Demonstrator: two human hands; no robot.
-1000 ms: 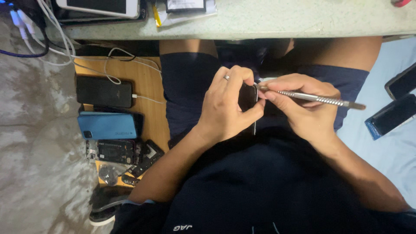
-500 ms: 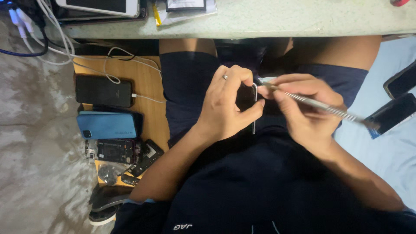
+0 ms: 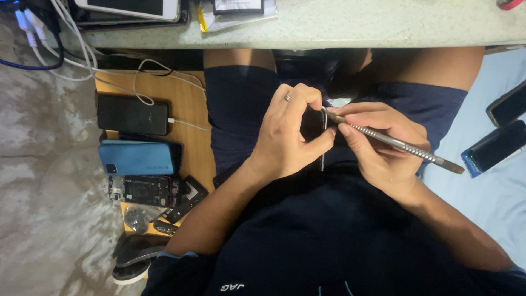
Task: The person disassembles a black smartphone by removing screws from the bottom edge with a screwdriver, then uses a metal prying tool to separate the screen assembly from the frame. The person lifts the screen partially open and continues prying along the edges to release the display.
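Held over the lap, at the middle of the view: a thin dark phone, seen almost edge-on, long axis running from 12 to 6 o'clock. Against its upper edge, the tip of a metal pry tool; long axis from about 10 o'clock, at the phone, down to 4 o'clock, flat end pointing to 4.

Left hand: closed around the phone, fingers curled over the top, thumb pressed on the near side, a ring on one finger. Right hand: closed on the tool, gripping it like a pen near the tip, just beside the left hand, the fingertips almost touching.

At 9 o'clock, a low wooden board on the floor, carrying a black phone with a white cable plugged in, a blue phone below it, and an opened phone with small loose parts nearby. At 12 o'clock, the edge of a pale tabletop, with a device and papers on it. At 3 o'clock, two more dark phones on a light blue surface.
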